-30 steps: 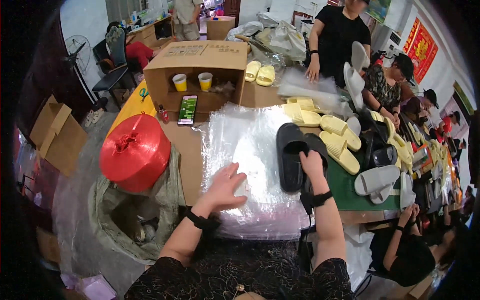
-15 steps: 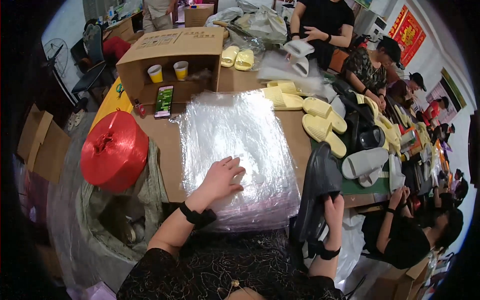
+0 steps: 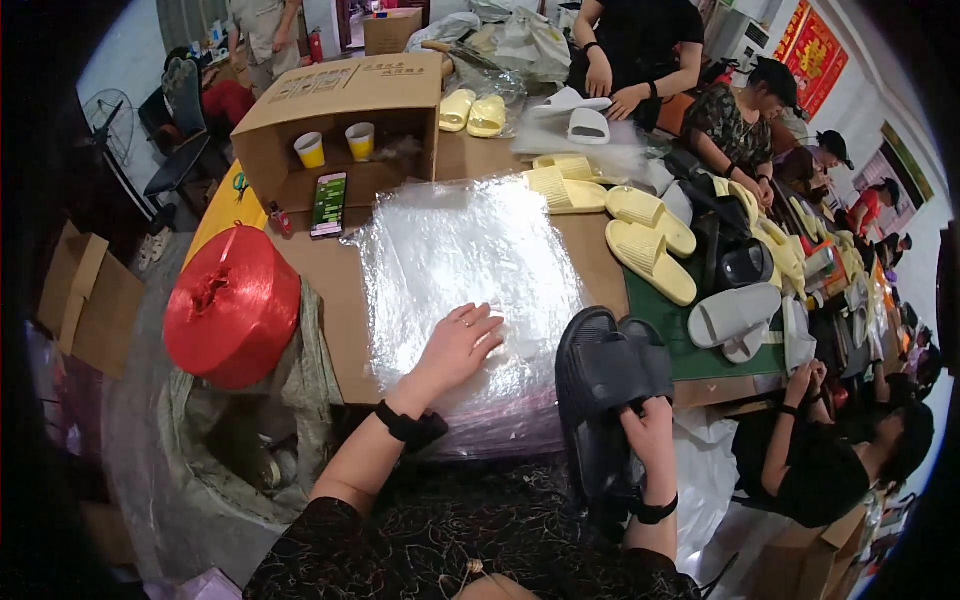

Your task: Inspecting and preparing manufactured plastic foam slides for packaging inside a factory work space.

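Note:
A stack of clear plastic bags [image 3: 450, 250] lies flat on the cardboard-covered table before me. My left hand [image 3: 460, 347] rests on it with fingers spread, holding nothing. At the right edge of the stack, my right hand [image 3: 650, 432] grips a pair of black slippers [image 3: 600, 390] by their straps. Their soles stand side by side, toes pointing away from me, and the right hand's fingertips are partly hidden under the strap.
Left stand a big red twine roll [image 3: 232, 310] and an open cardboard box [image 3: 340, 110] holding two cups. A phone [image 3: 328, 205] lies before the box. Yellow slippers [image 3: 650, 250] and grey slippers [image 3: 735, 315] crowd the right. Several people work along the table, one nearby at right [image 3: 830, 450].
The black slippers have swung left over the bag stack's right edge and turned, so both now show from above. My left hand has slid slightly right and forward on the bags.

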